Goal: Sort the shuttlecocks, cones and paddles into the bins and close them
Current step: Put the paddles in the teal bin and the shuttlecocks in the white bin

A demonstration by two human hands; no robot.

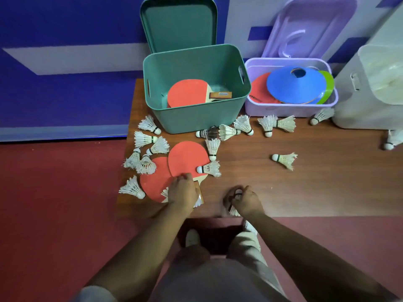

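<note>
1. Head view: my left hand (182, 192) is at the table's (316, 188) near edge, fingers curled down round the handle of the top paddle (187, 159); white feathers stick out on both sides of the hand, and I cannot tell whether I hold them too.
2. That paddle lies red face up and overlaps a second paddle (153, 184) on its left; the cork of one shuttlecock rests on its right edge.
3. My right hand (245, 201), just right of the left, is closed round a shuttlecock (234, 212); the cork sits at my fingertips and the feathers poke out below the palm.
4. Loose shuttlecocks (284, 159) lie on the table: a cluster left of the paddles, a row in front of the bins, one alone mid-table.
5. Behind the paddles the green bin (196, 118) stands open with a third paddle (187, 92) inside; its lid (178, 22) leans upright behind it.
6. Just right of it the purple bin (290, 109) is open too; it holds a blue cone (294, 86) lying over a red cone (259, 90) and a green cone (328, 88); the purple lid (309, 27) stands up behind.
7. At the far right stands a white bin (370, 83), with shuttlecocks at its foot.
</note>
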